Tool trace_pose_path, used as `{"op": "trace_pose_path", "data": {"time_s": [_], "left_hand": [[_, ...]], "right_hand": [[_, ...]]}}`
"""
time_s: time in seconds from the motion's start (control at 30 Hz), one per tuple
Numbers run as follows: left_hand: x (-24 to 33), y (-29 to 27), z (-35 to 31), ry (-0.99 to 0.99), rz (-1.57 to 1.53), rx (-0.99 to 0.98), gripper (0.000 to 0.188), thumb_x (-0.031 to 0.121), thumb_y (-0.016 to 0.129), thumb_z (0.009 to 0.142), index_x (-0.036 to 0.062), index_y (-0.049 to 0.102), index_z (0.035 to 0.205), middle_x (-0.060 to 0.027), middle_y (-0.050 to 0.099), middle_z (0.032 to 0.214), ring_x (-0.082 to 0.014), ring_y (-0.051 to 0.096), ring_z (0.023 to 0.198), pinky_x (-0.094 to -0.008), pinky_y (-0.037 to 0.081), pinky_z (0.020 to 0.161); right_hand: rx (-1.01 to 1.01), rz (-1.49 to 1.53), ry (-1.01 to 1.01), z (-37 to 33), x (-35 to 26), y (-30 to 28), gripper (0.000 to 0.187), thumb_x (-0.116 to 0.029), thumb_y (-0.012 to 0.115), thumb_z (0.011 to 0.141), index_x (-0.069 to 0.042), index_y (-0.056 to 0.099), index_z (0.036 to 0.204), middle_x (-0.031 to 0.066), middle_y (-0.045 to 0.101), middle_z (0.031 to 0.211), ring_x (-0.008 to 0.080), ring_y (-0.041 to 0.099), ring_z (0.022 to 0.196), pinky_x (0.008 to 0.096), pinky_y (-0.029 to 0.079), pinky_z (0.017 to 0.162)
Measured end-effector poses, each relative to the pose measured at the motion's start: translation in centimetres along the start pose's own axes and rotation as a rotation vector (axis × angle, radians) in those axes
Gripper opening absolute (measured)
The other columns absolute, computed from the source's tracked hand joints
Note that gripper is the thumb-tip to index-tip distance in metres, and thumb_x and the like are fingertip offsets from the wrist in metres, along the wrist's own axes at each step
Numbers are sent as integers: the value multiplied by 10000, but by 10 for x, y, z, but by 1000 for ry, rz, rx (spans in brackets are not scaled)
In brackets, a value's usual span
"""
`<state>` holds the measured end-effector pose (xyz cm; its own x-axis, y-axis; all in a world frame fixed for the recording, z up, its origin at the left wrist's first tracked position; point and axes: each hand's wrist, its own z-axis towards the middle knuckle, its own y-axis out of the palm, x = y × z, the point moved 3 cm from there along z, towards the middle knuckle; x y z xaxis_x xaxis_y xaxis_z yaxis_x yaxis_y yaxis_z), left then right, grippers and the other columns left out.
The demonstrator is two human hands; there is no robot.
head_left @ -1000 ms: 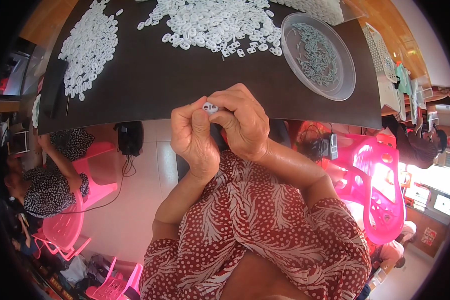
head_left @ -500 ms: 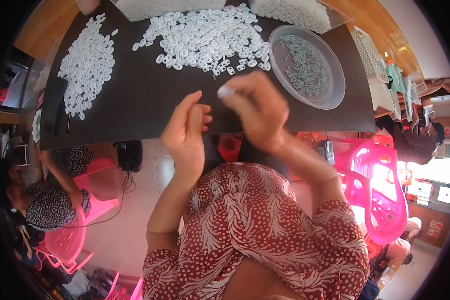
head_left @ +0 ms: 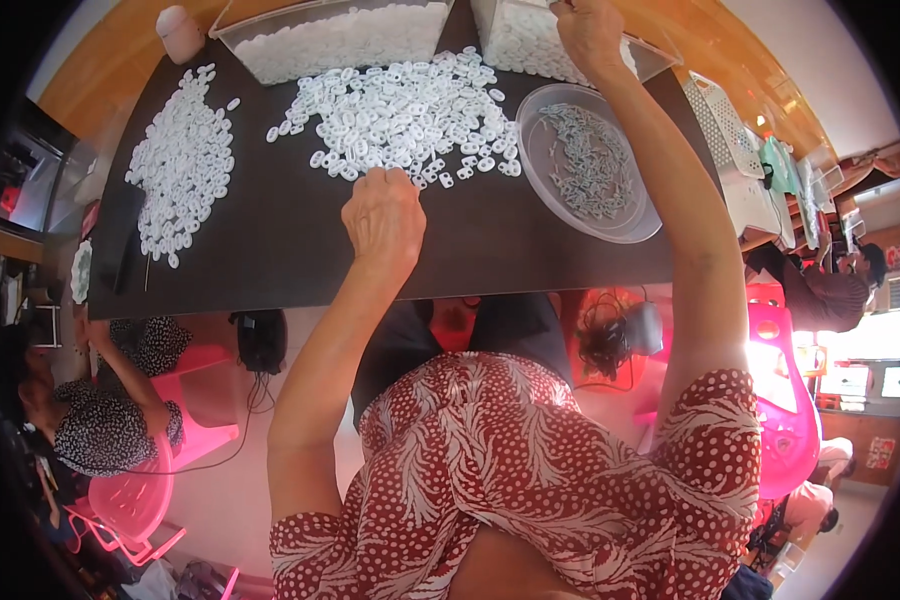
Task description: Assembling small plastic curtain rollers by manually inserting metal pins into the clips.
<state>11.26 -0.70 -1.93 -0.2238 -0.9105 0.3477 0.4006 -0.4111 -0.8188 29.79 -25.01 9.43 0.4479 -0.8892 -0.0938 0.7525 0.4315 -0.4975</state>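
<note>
A heap of small white oval plastic pieces with holes (head_left: 410, 110) spreads over the middle of the dark table. My left hand (head_left: 384, 222) is at the heap's near edge, palm down, its fingers curled and the fingertips hidden. Reaching far forward, my right hand (head_left: 592, 42) is over the right clear plastic bin (head_left: 515, 48), which holds many white pieces. Its fingers are bent together at the picture's top edge, and what they hold, if anything, cannot be made out. Beneath my right forearm stands a round clear tray (head_left: 622, 234) with many small grey screws (head_left: 582, 165).
A second clear bin of white pieces (head_left: 340, 45) stands at the back. On the left lies another spread of white ovals (head_left: 182, 150), beside a dark long object (head_left: 120, 238) and a pale pink container (head_left: 180, 35). Another person (head_left: 110, 420) sits at left; pink chairs (head_left: 782, 400) stand on both sides.
My right hand has moved from in front of me, where it pinched a white piece, forward to the right bin. My left hand has gone forward and turned down onto the heap's edge.
</note>
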Motion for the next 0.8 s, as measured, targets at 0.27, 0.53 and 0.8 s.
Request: {"op": "trace_pose_path", "data": {"time_s": [0.27, 0.53, 0.8], "left_hand": [[1, 4, 3, 109, 93, 21, 78, 54, 620, 713, 37, 544, 725, -116, 560, 761, -283, 593, 741, -382, 505, 569], [-11, -17, -12, 30, -245, 181, 105, 64, 663, 745, 54, 560, 735, -93, 584, 715, -296, 591, 659, -400, 459, 571], [-15, -19, -17, -228, -666, 47, 84, 86, 658, 785, 29, 601, 762, -34, 570, 656, -180, 541, 550, -314, 423, 494]], "right_hand": [[-159, -186, -31, 24, 40, 37, 97, -98, 613, 716, -45, 630, 796, 207, 605, 721, 389, 600, 727, 476, 451, 647], [-78, 40, -485, -31, -111, -40, 297, 44, 633, 691, -73, 658, 963, 82, 619, 906, 285, 558, 803, 360, 482, 698], [-215, 457, -412, -66, -151, -54, 213, 17, 596, 651, -38, 654, 848, 100, 622, 764, 305, 553, 691, 370, 455, 641]]}}
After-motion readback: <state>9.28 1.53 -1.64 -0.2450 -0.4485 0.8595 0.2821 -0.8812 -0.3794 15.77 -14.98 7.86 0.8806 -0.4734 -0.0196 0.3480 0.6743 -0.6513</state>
